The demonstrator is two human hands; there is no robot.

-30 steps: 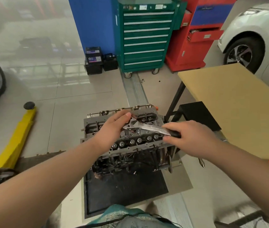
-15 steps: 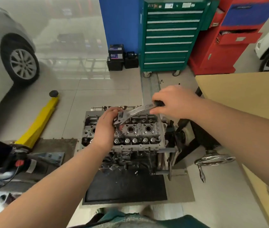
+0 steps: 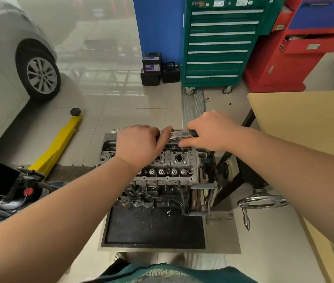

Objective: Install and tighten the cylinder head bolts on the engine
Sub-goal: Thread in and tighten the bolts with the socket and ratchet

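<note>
Pale floor tiles (image 3: 121,99) spread open to the left. Nearest, a black tray (image 3: 154,229) sits under the engine (image 3: 172,170). Above its far edge, the left hand (image 3: 137,146) curls over the wrench (image 3: 179,134) head, while the right hand (image 3: 211,131) grips the handle. A tan table (image 3: 305,127) edge bounds the right.

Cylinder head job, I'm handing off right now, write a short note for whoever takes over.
Right hand grips the black handle of the wrench, which lies across the far edge of the cylinder head.
Left hand is curled over the wrench's head end, hiding the jaw and whatever bolt it sits on.
The engine sits on its stand above the black drip tray.
Done: wrench placed on the head.
Left: tightening. No bolts are visible from here, so check each position before continuing.
</note>
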